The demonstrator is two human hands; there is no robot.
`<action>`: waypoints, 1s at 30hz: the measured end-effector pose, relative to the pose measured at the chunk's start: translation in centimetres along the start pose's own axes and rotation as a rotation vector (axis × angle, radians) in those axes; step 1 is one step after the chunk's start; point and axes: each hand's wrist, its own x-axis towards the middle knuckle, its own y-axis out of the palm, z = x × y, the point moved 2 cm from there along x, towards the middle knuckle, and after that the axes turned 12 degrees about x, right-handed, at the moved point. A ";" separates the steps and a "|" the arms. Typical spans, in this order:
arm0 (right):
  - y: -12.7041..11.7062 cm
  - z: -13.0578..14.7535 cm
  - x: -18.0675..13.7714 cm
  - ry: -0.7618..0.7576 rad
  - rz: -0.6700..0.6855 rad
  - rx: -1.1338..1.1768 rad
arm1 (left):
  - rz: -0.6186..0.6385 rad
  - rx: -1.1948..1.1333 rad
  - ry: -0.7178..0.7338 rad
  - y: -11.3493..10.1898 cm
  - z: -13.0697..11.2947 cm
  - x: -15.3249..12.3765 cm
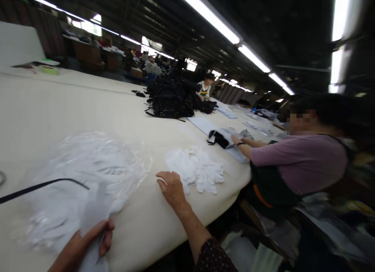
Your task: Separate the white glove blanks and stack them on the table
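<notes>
At the lower left, my left hand (92,238) is closed on a long white flat piece (95,209), thin like paper or card. This piece stands up in front of a clear plastic bag (131,158) filled with similar white pieces. My right hand (171,188) is over the cream tabletop with its fingers bent and thumb apart, and nothing shows in it. Just beyond and to its right lies a loose pile of white flat pieces with rounded ends (199,168). A dark strap (43,189) reaches over the bag from the left edge.
A co-worker in a purple shirt (293,158) handles a grey plastic bag (234,137) and a black item (218,139) at the right. Black goods (172,96) are heaped farther back, with another person (205,88) behind. Green tape (49,70) lies far left.
</notes>
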 end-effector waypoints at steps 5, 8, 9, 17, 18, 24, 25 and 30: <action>5.1 6.1 -1.3 0.147 0.099 0.668 | 0.044 0.034 0.129 0.5 -2.1 -1.1; 7.3 8.3 -2.2 0.295 0.257 0.924 | 0.065 0.039 0.155 0.2 -2.4 -1.4; 7.7 8.9 -2.4 0.326 0.317 0.975 | 0.072 0.046 0.167 0.2 -2.3 -1.5; 8.6 10.3 -2.7 0.394 0.421 1.099 | 0.095 0.027 0.181 -0.3 -1.1 -1.2; 8.6 10.3 -2.7 0.406 0.402 1.092 | 0.096 0.025 0.185 -0.3 -1.0 -1.1; 9.7 10.2 -3.2 0.443 0.413 1.090 | 0.097 0.020 0.165 -0.5 -1.1 -0.6; 9.9 10.2 -3.2 0.438 0.398 1.076 | 0.096 0.018 0.162 -0.5 -1.1 -0.6; 8.9 10.3 -3.1 0.308 0.146 0.918 | 0.087 -0.017 0.145 -0.6 -1.5 -1.0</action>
